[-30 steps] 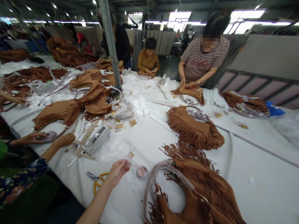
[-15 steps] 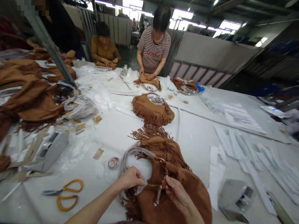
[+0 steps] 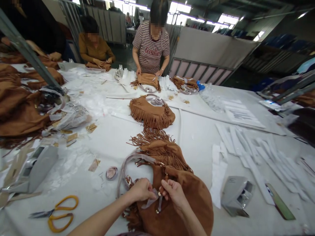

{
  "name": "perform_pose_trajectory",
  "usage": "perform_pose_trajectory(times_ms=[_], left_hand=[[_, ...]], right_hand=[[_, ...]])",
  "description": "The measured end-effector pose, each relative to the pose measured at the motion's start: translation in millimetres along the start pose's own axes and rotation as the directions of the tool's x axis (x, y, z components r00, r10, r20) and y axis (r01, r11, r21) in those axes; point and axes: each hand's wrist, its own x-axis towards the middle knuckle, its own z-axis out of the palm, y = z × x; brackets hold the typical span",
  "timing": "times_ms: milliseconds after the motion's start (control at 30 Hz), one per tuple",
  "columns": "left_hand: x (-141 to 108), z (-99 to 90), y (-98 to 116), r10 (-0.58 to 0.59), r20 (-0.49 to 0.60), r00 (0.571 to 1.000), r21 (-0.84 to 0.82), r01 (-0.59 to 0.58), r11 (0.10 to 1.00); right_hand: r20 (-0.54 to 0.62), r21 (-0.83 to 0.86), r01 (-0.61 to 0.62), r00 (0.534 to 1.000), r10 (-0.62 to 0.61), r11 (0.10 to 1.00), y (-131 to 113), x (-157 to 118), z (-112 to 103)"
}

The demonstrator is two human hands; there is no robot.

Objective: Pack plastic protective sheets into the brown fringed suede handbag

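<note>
A brown fringed handbag lies on the white table right in front of me. Its handle, covered in clear film, curves out to the left. My left hand pinches a piece of translucent film over the bag's opening. Close beside it, my right hand grips a small brown strap hanging from the bag's gold ring. Below the fingers dangles a film-wrapped zipper pull with a gold end. Fringe spreads out at the bag's far side.
Yellow-handled scissors lie at left, near a tape roll and a grey dispenser. Another dispenser, white strips and a green-handled blade are at right. Another fringed bag lies ahead. Co-workers handle bags across the table.
My hands have come closer together, the right one still on the small strap and the left still on the film. The whole view has shifted, so the table's things appear further left.
</note>
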Motion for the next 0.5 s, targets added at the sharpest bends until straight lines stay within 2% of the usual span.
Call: perform_pose_trajectory(times_ms=[167,267,367,500], left_hand=[[-1,-1.3,6,0.028,0.034,0.999,0.015,-0.029,0.999],[-1,-0.5,3,0.108,0.04,0.993,0.019,-0.108,0.994],[0,2.5,-3,0.16,-0.021,0.987,0.053,-0.159,0.986],[-1,8.4,-6,0.103,-0.152,0.983,0.169,-0.077,0.983]], right_hand=[[-0.042,-0.072,0.031,0.999,-0.034,0.997,4,6,1],[-0.053,-0.114,0.052,0.997,-0.058,0.992,4,8,1],[-0.032,-0.119,0.036,0.999,-0.04,0.992,1,8,-1],[0.017,-0.093,0.034,0.999,-0.033,0.995,-5,5,-6]])
